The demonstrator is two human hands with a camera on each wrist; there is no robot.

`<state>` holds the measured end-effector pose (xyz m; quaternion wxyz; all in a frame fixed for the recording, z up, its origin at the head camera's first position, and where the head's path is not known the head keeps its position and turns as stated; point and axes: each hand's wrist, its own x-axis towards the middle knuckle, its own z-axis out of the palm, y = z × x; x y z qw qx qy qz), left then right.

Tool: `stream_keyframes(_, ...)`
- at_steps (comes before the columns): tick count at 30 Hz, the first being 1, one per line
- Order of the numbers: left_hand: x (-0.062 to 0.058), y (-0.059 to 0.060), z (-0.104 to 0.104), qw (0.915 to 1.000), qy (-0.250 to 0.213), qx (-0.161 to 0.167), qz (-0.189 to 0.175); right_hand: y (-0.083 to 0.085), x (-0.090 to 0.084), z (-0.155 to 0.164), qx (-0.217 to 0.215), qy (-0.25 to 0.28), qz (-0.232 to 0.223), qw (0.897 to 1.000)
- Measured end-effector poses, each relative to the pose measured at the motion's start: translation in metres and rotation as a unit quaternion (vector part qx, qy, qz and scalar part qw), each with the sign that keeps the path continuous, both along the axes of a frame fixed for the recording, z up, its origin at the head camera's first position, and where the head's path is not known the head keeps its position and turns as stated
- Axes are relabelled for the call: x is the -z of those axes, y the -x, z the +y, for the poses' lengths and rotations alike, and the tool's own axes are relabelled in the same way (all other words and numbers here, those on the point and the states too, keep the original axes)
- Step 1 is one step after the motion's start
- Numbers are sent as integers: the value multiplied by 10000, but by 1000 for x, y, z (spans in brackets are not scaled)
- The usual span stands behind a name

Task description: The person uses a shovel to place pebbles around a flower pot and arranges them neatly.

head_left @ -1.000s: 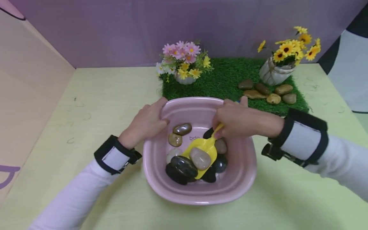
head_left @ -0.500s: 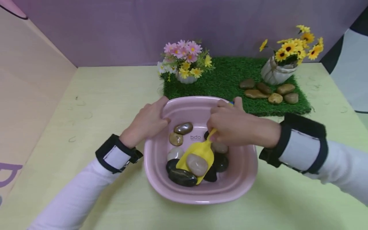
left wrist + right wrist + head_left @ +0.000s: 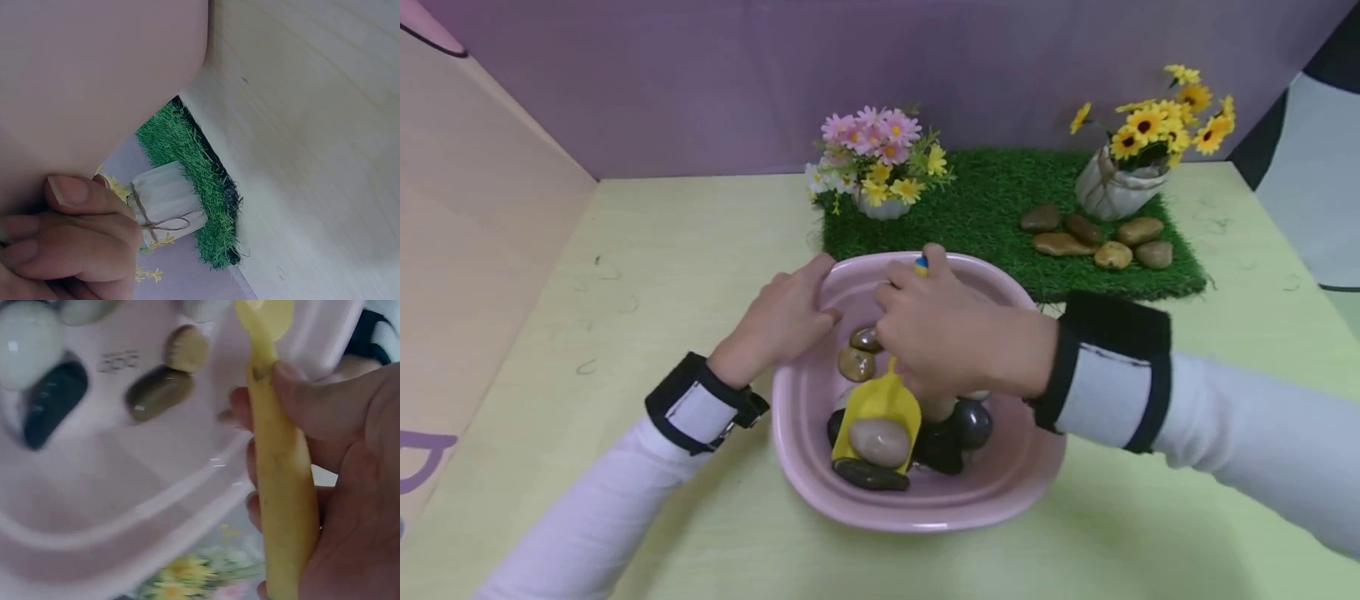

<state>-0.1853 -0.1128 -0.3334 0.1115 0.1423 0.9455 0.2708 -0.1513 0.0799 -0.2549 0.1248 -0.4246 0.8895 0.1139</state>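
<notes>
A pink plastic basin point(image 3: 917, 515) with several smooth stones in it stands on the table in the head view. My left hand point(image 3: 778, 321) grips its left rim, and the fingers point(image 3: 94, 250) curl against the wall in the left wrist view. With my right hand point(image 3: 951, 333) I hold a toy shovel by its yellow handle point(image 3: 281, 481). Its yellow blade point(image 3: 883, 398) tilts down into the basin's left half, bearing a pale grey stone point(image 3: 880, 442). A dark stone point(image 3: 871, 475) lies against the blade's front edge. My right hand hides part of the basin floor.
Behind the basin lies a green turf mat point(image 3: 992, 192). On it stand a pot of pink and yellow flowers point(image 3: 883, 158), a pot of sunflowers point(image 3: 1120, 183) and several brown stones point(image 3: 1112, 255). A purple backdrop point(image 3: 700, 92) rises at the table's back edge.
My right hand and the shovel have moved left across the basin, with the grey stone carried along on the blade. My left hand stays at the rim.
</notes>
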Motion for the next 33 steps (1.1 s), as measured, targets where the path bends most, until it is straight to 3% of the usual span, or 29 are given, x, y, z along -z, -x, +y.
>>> stream_keyframes(4, 0, -1, -1, 9999, -100, -4, -82, 12, 6, 7, 361, 67, -638, 9973)
stream_keyframes(10, 1, -1, -1, 9996, -214, -7, -176, 22, 10, 20, 941, 395, -1480, 9837)
stream_keyframes(16, 0, 0, -1, 9997, -203, -16, -149, 28, 9, 32, 987, 669, -1950, 9735)
stream_keyframes(21, 0, 0, -1, 9996, -216, -19, -178, 31, 9, 39, 1090, 765, -2032, 9700)
stream_keyframes(33, 0, -1, 0, 9995, -245, -20, -185, 33, 12, 27, 1076, 767, -1702, 9765)
